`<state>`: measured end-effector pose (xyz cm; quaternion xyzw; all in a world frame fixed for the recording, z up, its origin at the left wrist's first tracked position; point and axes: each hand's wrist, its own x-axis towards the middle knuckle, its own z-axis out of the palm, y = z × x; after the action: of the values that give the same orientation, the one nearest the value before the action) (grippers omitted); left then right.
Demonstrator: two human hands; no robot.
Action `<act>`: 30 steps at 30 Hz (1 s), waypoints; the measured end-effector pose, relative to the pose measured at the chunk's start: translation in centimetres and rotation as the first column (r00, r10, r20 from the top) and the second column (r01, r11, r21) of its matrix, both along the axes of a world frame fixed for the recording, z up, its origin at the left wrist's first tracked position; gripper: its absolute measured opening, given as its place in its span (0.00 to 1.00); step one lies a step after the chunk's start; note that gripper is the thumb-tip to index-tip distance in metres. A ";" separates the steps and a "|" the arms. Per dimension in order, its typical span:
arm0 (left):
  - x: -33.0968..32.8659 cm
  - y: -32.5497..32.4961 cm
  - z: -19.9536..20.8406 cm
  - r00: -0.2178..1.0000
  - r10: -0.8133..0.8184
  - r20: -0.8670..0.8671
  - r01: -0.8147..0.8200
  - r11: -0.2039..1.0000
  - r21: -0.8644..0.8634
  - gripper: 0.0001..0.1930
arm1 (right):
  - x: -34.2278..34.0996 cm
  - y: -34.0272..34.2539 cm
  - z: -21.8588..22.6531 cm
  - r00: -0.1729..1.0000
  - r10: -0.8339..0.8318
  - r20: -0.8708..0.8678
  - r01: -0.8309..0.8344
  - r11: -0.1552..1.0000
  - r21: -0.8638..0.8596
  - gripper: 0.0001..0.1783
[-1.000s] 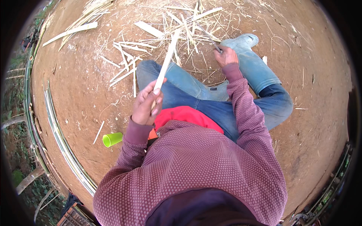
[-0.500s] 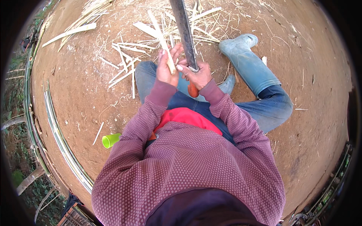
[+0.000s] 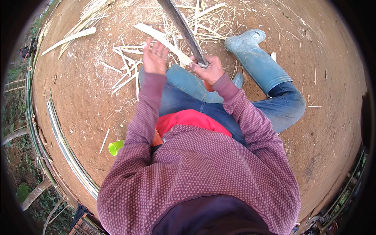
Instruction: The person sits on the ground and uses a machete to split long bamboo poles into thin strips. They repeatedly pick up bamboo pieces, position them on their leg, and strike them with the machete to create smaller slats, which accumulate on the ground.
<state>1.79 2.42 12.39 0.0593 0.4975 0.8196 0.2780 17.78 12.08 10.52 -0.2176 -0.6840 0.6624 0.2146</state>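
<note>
My left hand (image 3: 155, 58) is raised with its fingers spread and nothing in it, left of the blade. My right hand (image 3: 211, 71) is closed around a machete (image 3: 181, 31) at the base of its long dark blade, which points away from me. A bit of the orange handle (image 3: 208, 86) shows below that hand. A pale split bamboo strip (image 3: 166, 42) slants from the far left to my right thumb, its near end touching the thumb. Whether the right fingers also pinch the strip is hidden, and part of it may overlap another strip on the ground.
Pale strips and shavings (image 3: 127, 64) litter the dirt beyond my legs, with a bundle of strips (image 3: 88, 19) at the far left. Rubber boots (image 3: 254, 58) cover my feet. A lime-green cup (image 3: 116, 147) lies by my left elbow; long bamboo lengths (image 3: 64, 139) lie left.
My left hand has let go of the pale strip and moved left, fingers spreading. The strip now slants more to the left, its near end at my right thumb. The machete's blade has tilted left.
</note>
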 end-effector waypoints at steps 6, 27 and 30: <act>-7.3 -1.6 2.4 0.968 -0.117 -0.224 0.101 0.992 -0.082 0.22 | 0.1 1.7 -1.0 0.983 0.170 0.068 -0.161 0.979 -0.127 0.14; -3.7 -2.2 -10.3 0.585 -0.183 -0.790 -0.377 0.801 -0.464 0.13 | 0.2 1.1 -5.4 0.848 -0.066 0.525 -0.235 0.842 0.486 0.17; -3.6 -3.2 -10.9 0.558 -0.191 -0.808 -0.429 0.767 -0.478 0.13 | 0.0 -0.5 -5.3 0.853 -0.004 0.522 -0.283 0.836 0.469 0.16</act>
<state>-1.81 -0.78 1.47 0.3003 0.8134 0.4962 -0.0438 17.81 11.60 5.25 -0.2623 -0.8858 0.3817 0.0298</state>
